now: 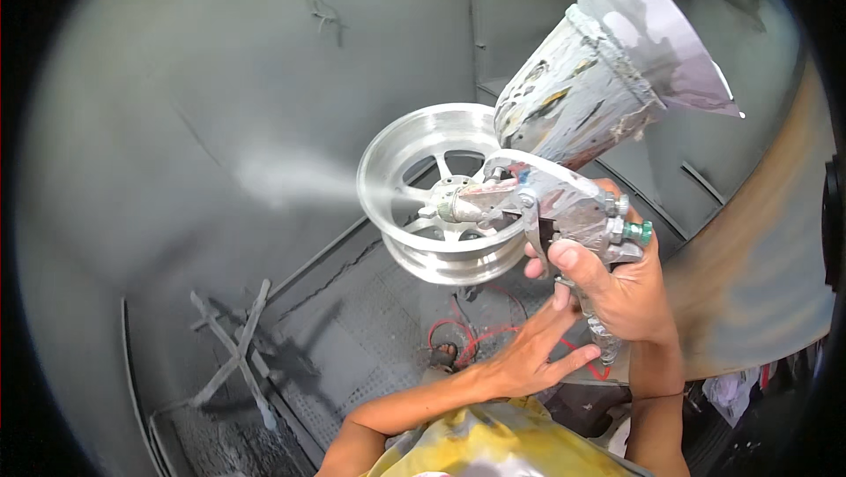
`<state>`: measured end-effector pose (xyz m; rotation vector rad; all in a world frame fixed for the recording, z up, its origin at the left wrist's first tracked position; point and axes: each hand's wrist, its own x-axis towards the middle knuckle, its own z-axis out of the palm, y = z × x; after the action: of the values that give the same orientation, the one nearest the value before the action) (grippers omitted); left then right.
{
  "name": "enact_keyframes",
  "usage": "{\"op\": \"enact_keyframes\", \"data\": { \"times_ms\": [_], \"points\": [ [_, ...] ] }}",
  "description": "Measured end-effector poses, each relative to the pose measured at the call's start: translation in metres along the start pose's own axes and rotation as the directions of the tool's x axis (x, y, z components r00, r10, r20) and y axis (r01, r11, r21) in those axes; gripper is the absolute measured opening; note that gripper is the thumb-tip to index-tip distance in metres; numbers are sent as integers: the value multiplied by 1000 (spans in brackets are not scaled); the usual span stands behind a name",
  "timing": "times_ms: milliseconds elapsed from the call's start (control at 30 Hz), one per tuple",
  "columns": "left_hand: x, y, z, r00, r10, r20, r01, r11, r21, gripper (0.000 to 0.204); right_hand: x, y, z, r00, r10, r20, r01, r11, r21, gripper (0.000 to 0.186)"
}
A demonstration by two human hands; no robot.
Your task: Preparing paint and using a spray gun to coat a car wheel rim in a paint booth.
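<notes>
My right hand [617, 287] grips a paint-stained spray gun [538, 204] by its handle, index finger on the trigger. Its cup [573, 98], crusted with old paint, stands above the gun body. A white mist [291, 179] streams from the nozzle to the left. Directly behind the nozzle sits a silver alloy wheel rim [423, 204] with spokes, tilted on its stand. My left hand [529, 349] is open, fingers spread, just below the gun's handle and touching nothing I can make out.
Grey, paint-coated booth walls [176, 124] surround the rim. A metal grate floor [352, 345] lies below, with a crossed metal frame [233, 345] at lower left and a red hose or wire [458, 331] coiled under the rim. A curved brownish panel [758, 257] stands at the right.
</notes>
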<state>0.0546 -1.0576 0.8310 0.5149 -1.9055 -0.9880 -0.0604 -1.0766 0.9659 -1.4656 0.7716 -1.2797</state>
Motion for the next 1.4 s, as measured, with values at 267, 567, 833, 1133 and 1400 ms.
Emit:
{"op": "enact_keyframes", "data": {
  "times_ms": [267, 567, 833, 1133, 1400],
  "points": [
    [53, -105, -156, 951, -245, 188, 135, 878, 459, 38, 58, 33, 3, 985, 106, -138, -116, 991, -70, 44],
    [133, -268, -228, 737, -562, 376, 47, 597, 801, 72, 88, 123, -36, 934, 235, -270, -348, 775, -528, 38],
    [161, -299, -156, 643, -513, 568, -207, 597, 775, 67, 92, 126, -47, 854, 410, -319, -519, 645, -561, 31],
    [79, -264, -110, 234, -460, 857, 381, 854, 354, 61, 60, 68, -23, 818, 483, -313, -574, 727, -376, 32],
    [95, -164, -222, -143, -472, 870, 398, 778, 487, 80, 43, 58, -9, 787, 607, -111, -617, 776, -130, 35]
  ]
}}
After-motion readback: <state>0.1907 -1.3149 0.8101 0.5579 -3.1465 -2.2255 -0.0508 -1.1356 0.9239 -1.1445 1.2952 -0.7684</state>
